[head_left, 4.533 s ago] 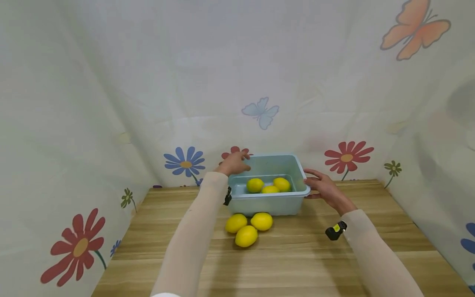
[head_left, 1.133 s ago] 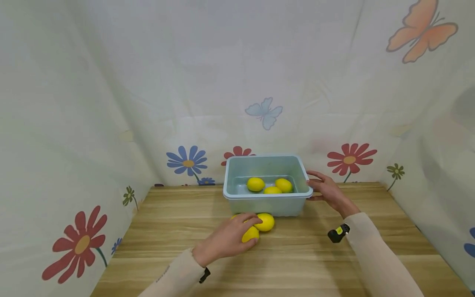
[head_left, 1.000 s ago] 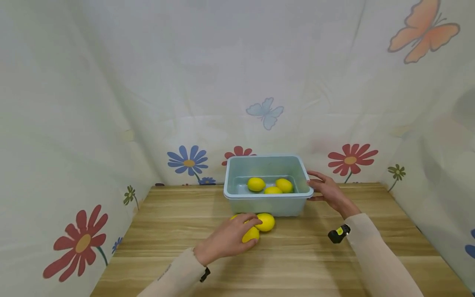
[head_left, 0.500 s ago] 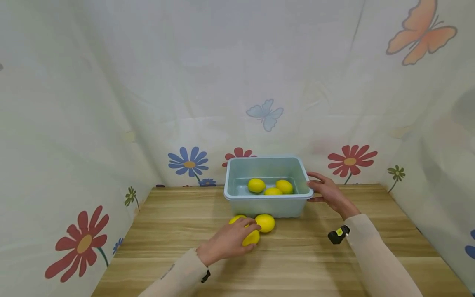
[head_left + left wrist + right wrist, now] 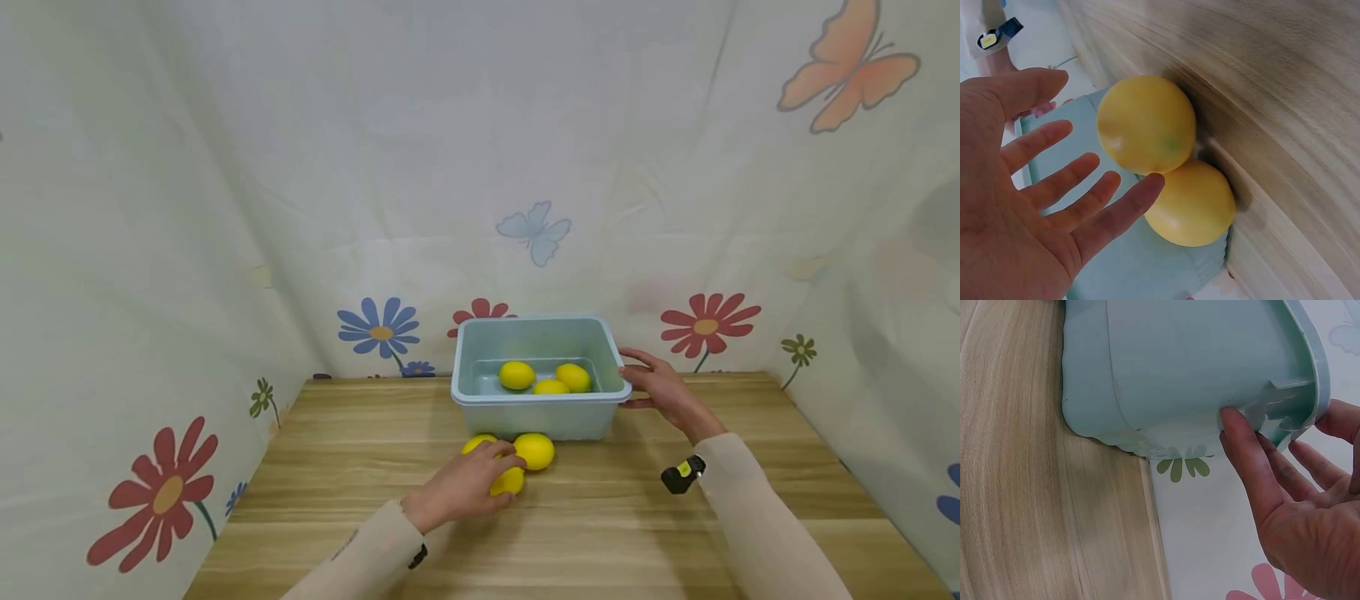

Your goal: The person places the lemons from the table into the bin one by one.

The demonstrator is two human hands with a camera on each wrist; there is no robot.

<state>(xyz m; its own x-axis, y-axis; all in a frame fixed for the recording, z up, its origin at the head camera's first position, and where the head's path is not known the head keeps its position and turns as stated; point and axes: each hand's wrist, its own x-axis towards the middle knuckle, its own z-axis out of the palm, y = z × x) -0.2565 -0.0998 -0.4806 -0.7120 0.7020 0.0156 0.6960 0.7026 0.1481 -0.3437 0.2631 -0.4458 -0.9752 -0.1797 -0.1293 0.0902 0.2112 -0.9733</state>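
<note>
My left hand (image 5: 459,485) is over the loose lemons in front of the bin, its spread fingers partly covering the nearest lemon (image 5: 510,481). In the left wrist view, that hand has a lemon (image 5: 1146,125) and another lemon (image 5: 1192,203) beyond its fingertips; contact is unclear. Another lemon (image 5: 534,452) sits to the right, and a partly hidden lemon (image 5: 480,442) behind the fingers. The right hand (image 5: 663,387) holds the right rim of the pale blue plastic bin (image 5: 536,417), thumb at the rim and a fingertip against the outer wall. Three lemons (image 5: 517,375) lie inside.
A wood-grain table (image 5: 600,533) carries everything. Behind it and on both sides hangs a white curtain (image 5: 420,167) printed with flowers and butterflies. The bin stands toward the table's back edge.
Since the oldest frame, my left hand has come from the bin's left rim down to the loose lemons, and has since shifted slightly. My right hand stays at the rim.
</note>
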